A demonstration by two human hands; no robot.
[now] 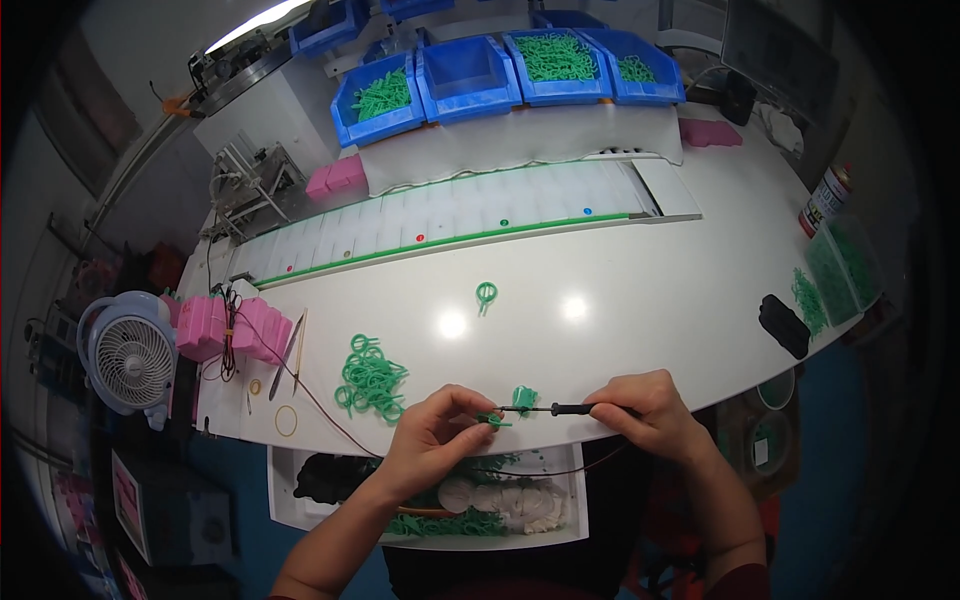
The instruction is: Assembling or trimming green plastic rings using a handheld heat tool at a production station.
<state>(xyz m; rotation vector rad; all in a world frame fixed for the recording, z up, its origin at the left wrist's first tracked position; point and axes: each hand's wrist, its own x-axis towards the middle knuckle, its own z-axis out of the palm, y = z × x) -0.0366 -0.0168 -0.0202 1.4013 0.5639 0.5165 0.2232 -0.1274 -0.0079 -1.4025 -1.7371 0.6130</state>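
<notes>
My left hand [432, 438] is closed at the table's front edge, pinching a small green plastic ring piece [494, 421] between thumb and fingers. My right hand [652, 412] grips a thin black-handled tool [572, 408] with a slim shaft. The shaft points left, and its tip meets or nearly meets the piece; the exact contact is too small to make out. Just beyond the shaft lies a small green plastic part [525, 396]. To the left sits a heap of green ring pieces [370, 378]. One single green ring piece [486, 294] lies farther out on the white table.
Below the table edge, an open drawer [578, 500] holds green scraps and crumpled white material. A thin cord [330, 418] runs across the left side near pink blocks [262, 330] and a fan [132, 355]. A green-edged conveyor [380, 225] and blue bins [468, 80] stand behind.
</notes>
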